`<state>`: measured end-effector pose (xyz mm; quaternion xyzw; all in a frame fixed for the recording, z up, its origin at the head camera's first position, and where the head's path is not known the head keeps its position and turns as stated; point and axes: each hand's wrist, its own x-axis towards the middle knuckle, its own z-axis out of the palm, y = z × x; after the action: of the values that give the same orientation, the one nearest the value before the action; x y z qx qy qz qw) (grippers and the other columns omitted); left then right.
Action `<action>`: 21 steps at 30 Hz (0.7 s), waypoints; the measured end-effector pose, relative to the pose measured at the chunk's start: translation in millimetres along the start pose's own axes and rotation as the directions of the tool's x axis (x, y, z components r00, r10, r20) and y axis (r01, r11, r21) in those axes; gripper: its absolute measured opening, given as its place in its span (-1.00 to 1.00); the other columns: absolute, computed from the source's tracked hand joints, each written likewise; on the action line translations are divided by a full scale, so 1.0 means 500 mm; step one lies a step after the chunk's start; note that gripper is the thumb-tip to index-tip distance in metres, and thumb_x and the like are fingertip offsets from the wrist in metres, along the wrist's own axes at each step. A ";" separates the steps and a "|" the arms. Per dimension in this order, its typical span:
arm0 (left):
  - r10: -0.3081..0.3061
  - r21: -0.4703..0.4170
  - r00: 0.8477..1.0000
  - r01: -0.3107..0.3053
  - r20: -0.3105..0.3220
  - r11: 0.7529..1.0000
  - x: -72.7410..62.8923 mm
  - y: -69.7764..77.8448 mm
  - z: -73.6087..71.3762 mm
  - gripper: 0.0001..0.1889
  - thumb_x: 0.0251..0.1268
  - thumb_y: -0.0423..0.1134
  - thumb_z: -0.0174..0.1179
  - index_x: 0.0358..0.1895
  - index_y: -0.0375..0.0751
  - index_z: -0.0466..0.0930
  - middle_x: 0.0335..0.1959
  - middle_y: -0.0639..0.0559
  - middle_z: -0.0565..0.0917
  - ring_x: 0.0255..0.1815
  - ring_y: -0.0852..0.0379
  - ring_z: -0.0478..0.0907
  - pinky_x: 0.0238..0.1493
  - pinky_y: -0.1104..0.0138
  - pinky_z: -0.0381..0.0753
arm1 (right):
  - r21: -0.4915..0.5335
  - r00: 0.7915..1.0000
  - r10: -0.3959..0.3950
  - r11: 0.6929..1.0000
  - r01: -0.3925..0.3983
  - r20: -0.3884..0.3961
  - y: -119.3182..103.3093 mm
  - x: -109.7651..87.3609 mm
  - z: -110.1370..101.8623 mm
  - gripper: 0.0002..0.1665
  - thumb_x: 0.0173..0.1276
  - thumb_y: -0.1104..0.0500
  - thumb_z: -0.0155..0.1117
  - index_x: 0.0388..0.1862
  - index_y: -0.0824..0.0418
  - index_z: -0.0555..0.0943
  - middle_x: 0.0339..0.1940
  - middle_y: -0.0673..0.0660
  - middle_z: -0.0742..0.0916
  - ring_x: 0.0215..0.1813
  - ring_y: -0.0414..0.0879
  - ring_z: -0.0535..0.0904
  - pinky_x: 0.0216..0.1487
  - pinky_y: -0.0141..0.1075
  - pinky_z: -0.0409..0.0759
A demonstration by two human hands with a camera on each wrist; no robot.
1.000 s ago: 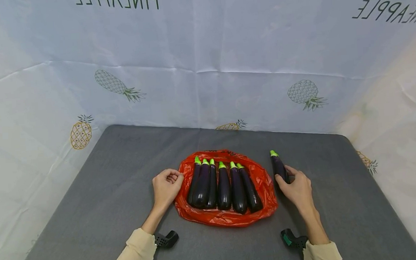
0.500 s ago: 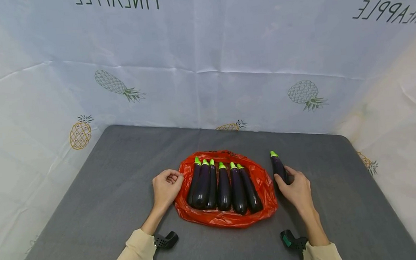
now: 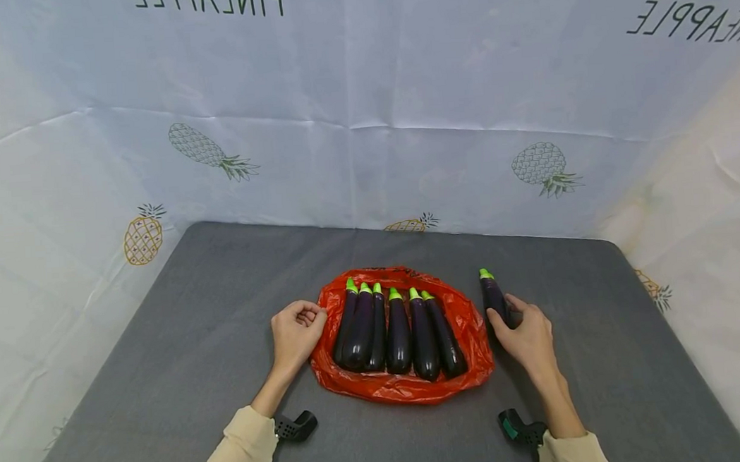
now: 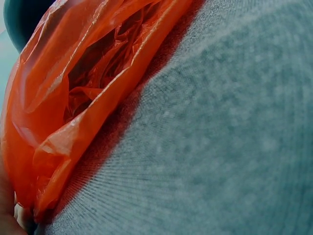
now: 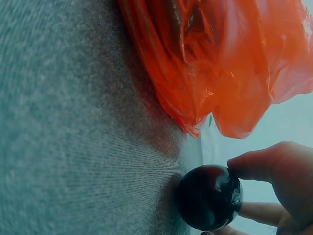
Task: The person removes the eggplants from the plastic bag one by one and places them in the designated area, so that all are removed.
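Note:
Several dark purple eggplants point(image 3: 398, 335) with green caps lie side by side in a red plastic bag point(image 3: 393, 393), its rim folded low around them. At the bag's left edge my left hand point(image 3: 296, 334) pinches the plastic between thumb and fingers; the left wrist view shows the fingertips at the bag's point(image 4: 105, 103) corner. Right of the bag, my right hand point(image 3: 525, 331) grips a single eggplant point(image 3: 493, 295) around its lower half, green cap pointing away. In the right wrist view, the thumb point(image 5: 254, 164) and fingers hold that eggplant's round end point(image 5: 209, 196) close over the cloth.
A dark grey cloth covers the table point(image 3: 220, 282). White curtains point(image 3: 348, 84) printed with pineapples rise behind it and at both sides. A black wrist camera point(image 3: 297, 426) sits on the left arm, another camera point(image 3: 520, 428) on the right.
Almost nothing differs. The right hand and its eggplant have shifted very slightly to the left; the left hand, the bag and the eggplants in it stay put.

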<state>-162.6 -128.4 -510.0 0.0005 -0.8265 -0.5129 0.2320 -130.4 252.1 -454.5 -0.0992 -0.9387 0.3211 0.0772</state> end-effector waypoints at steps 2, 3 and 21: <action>0.003 -0.001 1.000 -0.003 -0.003 1.000 0.000 0.000 0.000 -0.88 0.10 -0.37 0.37 -0.54 -0.16 0.68 -0.66 0.04 0.59 -0.65 0.31 0.42 -0.54 0.56 0.41 | 0.002 1.000 -0.003 1.000 0.003 -0.005 -0.001 0.000 -0.001 -0.32 0.43 0.04 0.25 0.41 0.40 0.47 0.19 0.53 0.64 0.08 0.34 0.61 0.09 0.21 0.55; 0.006 -0.001 1.000 -0.006 -0.005 1.000 0.001 -0.001 0.000 -0.88 0.09 -0.38 0.38 -0.54 -0.16 0.68 -0.66 0.04 0.59 -0.65 0.32 0.42 -0.54 0.56 0.41 | 0.004 1.000 -0.005 1.000 0.005 -0.009 -0.002 -0.001 -0.001 -0.32 0.43 0.05 0.25 0.40 0.40 0.47 0.19 0.53 0.64 0.08 0.35 0.61 0.10 0.22 0.55; 0.001 -0.030 1.000 -0.001 0.004 1.000 -0.001 0.000 -0.001 -0.87 0.06 -0.43 0.37 -0.56 -0.17 0.68 -0.66 -0.01 0.60 -0.66 0.31 0.43 -0.53 0.58 0.41 | 0.117 0.978 -0.113 0.984 0.135 -0.175 -0.050 -0.017 -0.012 -0.43 0.39 0.06 0.35 0.29 0.32 0.60 0.09 0.40 0.71 0.00 0.28 0.70 -0.16 -0.27 0.71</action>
<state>-162.1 -128.8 -510.0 -0.0043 -0.8191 -0.5253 0.2305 -124.5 234.2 -435.2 -0.0619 -0.9107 0.3657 0.1819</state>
